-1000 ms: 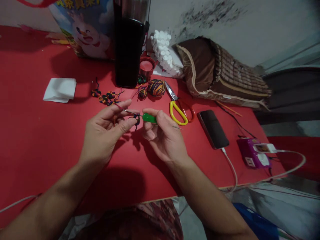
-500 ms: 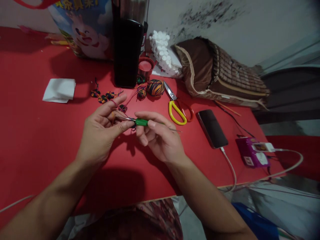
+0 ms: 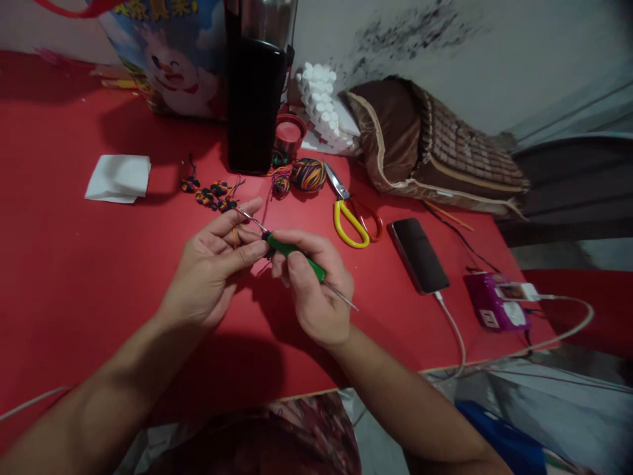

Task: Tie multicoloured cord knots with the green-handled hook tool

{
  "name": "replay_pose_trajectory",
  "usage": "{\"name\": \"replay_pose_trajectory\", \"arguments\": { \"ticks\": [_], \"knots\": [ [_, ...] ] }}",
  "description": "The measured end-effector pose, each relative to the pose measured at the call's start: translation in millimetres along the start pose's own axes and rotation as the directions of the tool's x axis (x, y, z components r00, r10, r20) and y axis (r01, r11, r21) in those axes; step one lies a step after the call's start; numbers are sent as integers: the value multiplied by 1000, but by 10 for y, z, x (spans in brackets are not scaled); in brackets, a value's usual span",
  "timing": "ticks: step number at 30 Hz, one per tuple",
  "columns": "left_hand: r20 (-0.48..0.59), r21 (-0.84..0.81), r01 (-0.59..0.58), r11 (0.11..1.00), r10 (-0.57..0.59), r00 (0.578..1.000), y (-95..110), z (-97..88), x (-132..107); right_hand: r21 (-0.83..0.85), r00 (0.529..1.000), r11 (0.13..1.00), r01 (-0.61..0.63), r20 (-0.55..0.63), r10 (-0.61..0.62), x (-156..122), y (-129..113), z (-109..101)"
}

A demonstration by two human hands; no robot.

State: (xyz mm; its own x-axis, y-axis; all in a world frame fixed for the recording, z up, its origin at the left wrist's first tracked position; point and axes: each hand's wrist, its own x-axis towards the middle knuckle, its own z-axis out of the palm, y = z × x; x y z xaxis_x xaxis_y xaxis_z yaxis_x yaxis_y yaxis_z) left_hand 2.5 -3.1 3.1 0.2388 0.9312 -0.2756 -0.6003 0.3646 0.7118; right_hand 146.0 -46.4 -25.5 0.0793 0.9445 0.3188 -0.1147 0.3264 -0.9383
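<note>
My right hand [image 3: 314, 290] is closed around a crochet hook with a green grip [image 3: 297, 254], its metal tip pointing up-left toward my left fingers. My left hand [image 3: 212, 264] pinches a small dark multicoloured crochet piece [image 3: 268, 251] between thumb and fingers, with yarn running over the index finger. A thin strand leads away to a multicoloured yarn ball [image 3: 308, 174] at the back of the red table [image 3: 74, 264]. A chain of small crocheted pieces [image 3: 210, 194] lies just beyond my left fingertips.
Yellow and orange scissors [image 3: 352, 221], a dark phone [image 3: 418, 254] on a white cable and a purple device [image 3: 497, 309] lie to the right. A black container [image 3: 254, 102], red cup [image 3: 289, 135], folded white tissue [image 3: 119, 178], cartoon bag [image 3: 168, 53] and brown cushion [image 3: 430, 145] stand at the back.
My right hand has turned the hook from lying level to slanting, its tail end now pointing down-right, and its fingers have curled tighter around the green grip. The left hand stayed in place.
</note>
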Motion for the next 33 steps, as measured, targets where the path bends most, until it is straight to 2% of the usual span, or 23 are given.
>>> {"name": "replay_pose_trajectory", "arguments": {
  "ticks": [3, 7, 10, 13, 18, 23, 29, 33],
  "knots": [
    [33, -8, 64, 998, -64, 997, 85, -37, 14, 210, 997, 976, -57, 70, 43, 65, 38, -24],
    [33, 113, 22, 993, -26, 999, 179, -43, -9, 378, 981, 913, -153, 171, 94, 188, -8, -82],
    [2, 242, -25, 970, 25, 1000, 235, -16, -42, 418, 969, 885, -206, 216, 123, 260, -34, -159],
    [54, 348, -32, 937, 15, 998, 267, -9, -70, 422, 957, 871, -252, 244, 159, 324, -11, -271],
    [225, 456, -56, 888, -54, 973, 208, -69, -95, 352, 921, 867, -354, 292, 257, 414, 33, -464],
    [140, 554, -60, 830, -22, 990, 166, -44, -128, 263, 947, 922, -284, 225, 228, 433, 1, -540],
    [76, 609, -12, 793, -43, 996, 222, 44, -187, 224, 957, 939, -259, 194, 218, 443, -34, -554],
    [101, 609, -44, 792, -23, 995, 209, 0, -167, 211, 960, 946, -244, 188, 206, 441, -44, -559]
  ]
}}
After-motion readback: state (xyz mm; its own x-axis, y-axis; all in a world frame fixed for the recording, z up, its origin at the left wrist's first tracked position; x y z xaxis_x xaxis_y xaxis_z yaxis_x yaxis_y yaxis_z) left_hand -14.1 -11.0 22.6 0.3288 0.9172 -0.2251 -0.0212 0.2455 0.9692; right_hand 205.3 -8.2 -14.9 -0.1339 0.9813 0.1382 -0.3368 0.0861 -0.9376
